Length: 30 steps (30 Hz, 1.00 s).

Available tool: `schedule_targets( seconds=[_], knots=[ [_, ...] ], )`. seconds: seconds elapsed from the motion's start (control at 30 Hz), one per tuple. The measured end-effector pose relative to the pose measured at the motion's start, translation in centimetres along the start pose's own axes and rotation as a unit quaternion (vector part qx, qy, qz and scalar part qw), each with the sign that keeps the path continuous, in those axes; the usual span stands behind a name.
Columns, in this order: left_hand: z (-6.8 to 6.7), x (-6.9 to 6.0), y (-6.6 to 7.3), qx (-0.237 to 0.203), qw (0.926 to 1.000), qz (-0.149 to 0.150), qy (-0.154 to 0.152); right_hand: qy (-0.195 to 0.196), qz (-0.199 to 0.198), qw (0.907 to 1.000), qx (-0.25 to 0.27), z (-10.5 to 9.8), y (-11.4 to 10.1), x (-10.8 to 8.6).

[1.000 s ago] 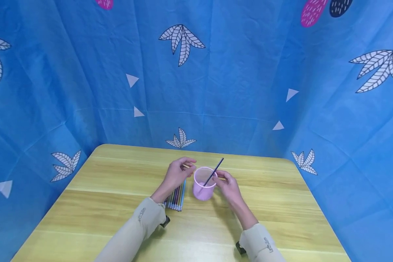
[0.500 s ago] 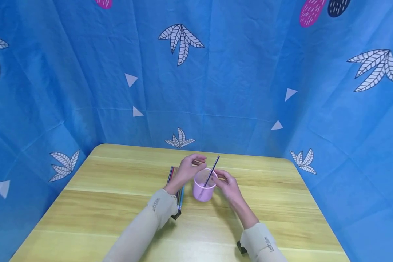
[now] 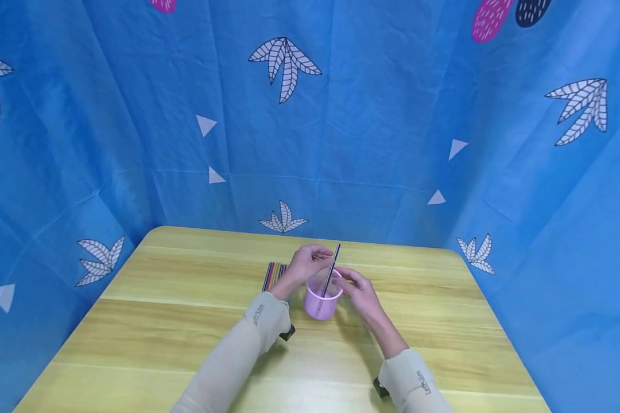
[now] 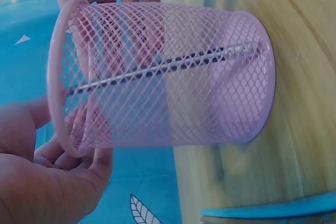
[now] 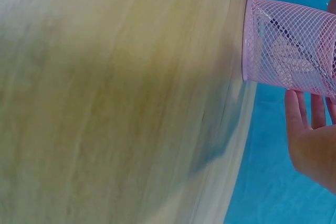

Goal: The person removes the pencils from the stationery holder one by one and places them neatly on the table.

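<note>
A pink mesh pencil holder [image 3: 317, 311] stands upright on the table. One dark striped pencil [image 3: 329, 279] leans in it, its upper part above the rim. My left hand [image 3: 303, 265] is at the rim, thumb and fingertips at the pencil's upper part; they seem to pinch it, though the contact is partly hidden. My right hand [image 3: 360, 291] holds the holder at its right side, thumb by the rim; in the right wrist view its fingers [image 5: 292, 109] touch the mesh wall. Several coloured pencils [image 3: 274, 275] lie side by side under my left forearm, partly covered.
The wooden table [image 3: 186, 321] has rounded far corners. Behind it and along both sides hangs a blue patterned cloth [image 3: 310, 143]. In the left wrist view, a light blue pencil [image 4: 268, 211] lies on the table close to the holder.
My left hand has moved right, from above the row of pencils to the pencil in the holder. That pencil has swung left and stands more upright. The right hand stays on the holder.
</note>
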<state>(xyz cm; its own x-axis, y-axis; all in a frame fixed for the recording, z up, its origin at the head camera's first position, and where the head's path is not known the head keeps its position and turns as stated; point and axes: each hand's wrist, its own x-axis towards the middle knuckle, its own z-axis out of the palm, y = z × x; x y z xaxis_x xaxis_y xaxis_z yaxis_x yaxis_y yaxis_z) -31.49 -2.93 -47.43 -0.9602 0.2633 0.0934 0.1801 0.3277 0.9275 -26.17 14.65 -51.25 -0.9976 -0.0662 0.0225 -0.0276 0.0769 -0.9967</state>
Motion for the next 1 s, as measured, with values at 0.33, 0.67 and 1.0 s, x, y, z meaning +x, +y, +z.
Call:
schedule_targets(
  seconds=[0.33,0.67,1.0],
  knots=[
    [0.9,0.15,-0.13,0.013,0.9998,-0.013,0.003,-0.006,0.006,1.0,-0.005,-0.21,0.11,0.09],
    [0.69,0.16,0.02,0.021,0.9978,0.035,0.053,-0.005,0.004,0.9999,-0.011,-0.2,0.05,0.0],
    [0.12,0.08,-0.12,-0.021,0.9942,0.075,0.073,-0.002,0.006,0.9999,-0.01,-0.04,-0.05,-0.06]
  ],
)
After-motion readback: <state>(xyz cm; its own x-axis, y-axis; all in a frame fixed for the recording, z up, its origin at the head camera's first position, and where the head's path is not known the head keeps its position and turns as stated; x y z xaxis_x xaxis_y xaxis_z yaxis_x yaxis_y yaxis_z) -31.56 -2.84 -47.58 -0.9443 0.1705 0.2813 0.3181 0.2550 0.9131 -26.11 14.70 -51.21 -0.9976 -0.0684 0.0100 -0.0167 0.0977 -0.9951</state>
